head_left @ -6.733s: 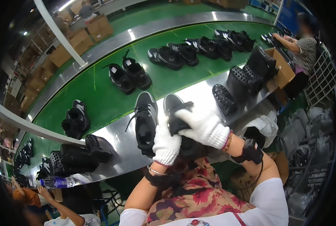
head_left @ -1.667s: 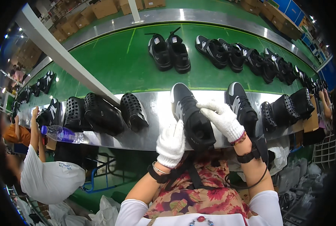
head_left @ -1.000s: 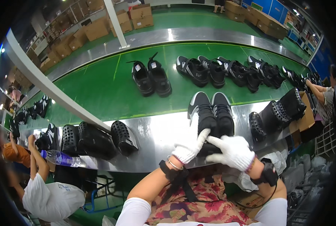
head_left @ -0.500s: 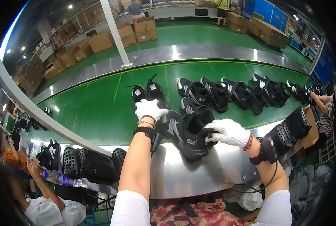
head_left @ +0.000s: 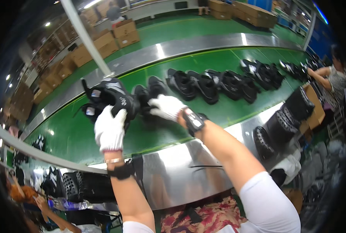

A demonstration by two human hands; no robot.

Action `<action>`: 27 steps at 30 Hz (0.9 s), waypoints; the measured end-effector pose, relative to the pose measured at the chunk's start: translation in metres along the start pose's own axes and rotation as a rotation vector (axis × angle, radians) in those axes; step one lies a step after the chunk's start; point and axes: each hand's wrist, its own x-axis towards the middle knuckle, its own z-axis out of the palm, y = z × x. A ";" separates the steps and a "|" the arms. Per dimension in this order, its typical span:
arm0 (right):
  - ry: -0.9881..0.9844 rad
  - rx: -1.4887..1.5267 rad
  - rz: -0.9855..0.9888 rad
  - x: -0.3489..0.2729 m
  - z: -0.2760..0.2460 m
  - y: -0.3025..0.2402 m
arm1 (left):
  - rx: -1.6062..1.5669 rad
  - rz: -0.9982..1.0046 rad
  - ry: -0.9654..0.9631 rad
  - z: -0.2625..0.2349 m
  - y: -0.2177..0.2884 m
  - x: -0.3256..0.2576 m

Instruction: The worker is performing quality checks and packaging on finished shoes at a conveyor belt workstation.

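My left hand (head_left: 110, 130), in a white knit glove, grips the heel end of a black sneaker (head_left: 116, 93) with grey trim. This sneaker lies against black shoes with white labels (head_left: 90, 111) inside and straps sticking up, at the left of the green belt. To the right, my right hand (head_left: 168, 106), also gloved, has its fingers closed at the heel of another black sneaker (head_left: 156, 86). A matching black shoe (head_left: 140, 95) sits beside it, toes pointing away. The fingertips of both hands are partly hidden.
Rows of black sneakers (head_left: 210, 85) line the green belt (head_left: 173, 134) to the right. A metal ledge (head_left: 177, 174) runs along the near side, with black perforated forms (head_left: 283, 120) at right. Co-workers sit left and right; a pole (head_left: 83, 37) rises beyond the belt.
Both hands have moved away from the near ledge onto the belt. The sneaker from the ledge edge now appears by the labelled shoes. My right hand is at a different shoe, and the view has shifted.
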 end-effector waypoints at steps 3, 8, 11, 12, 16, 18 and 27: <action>0.199 0.072 0.174 -0.001 -0.001 -0.007 | 0.105 0.188 0.102 -0.005 0.007 -0.054; 0.556 0.157 -0.039 -0.142 -0.066 0.004 | 0.162 0.429 -0.236 -0.025 0.043 -0.162; 0.543 0.052 0.223 -0.263 -0.138 0.006 | 0.091 0.613 -0.419 0.002 0.043 -0.202; 0.540 -0.056 0.262 -0.295 -0.149 0.014 | 0.102 0.632 -0.508 0.009 0.043 -0.212; 0.213 -0.215 0.501 -0.392 -0.164 0.025 | 0.096 0.709 -0.481 0.025 0.060 -0.232; 0.145 -0.256 0.497 -0.406 -0.149 0.030 | 0.130 0.731 -0.489 0.027 0.058 -0.232; 0.006 -0.597 0.490 -0.409 -0.125 0.065 | 0.012 0.684 -0.438 0.004 0.055 -0.245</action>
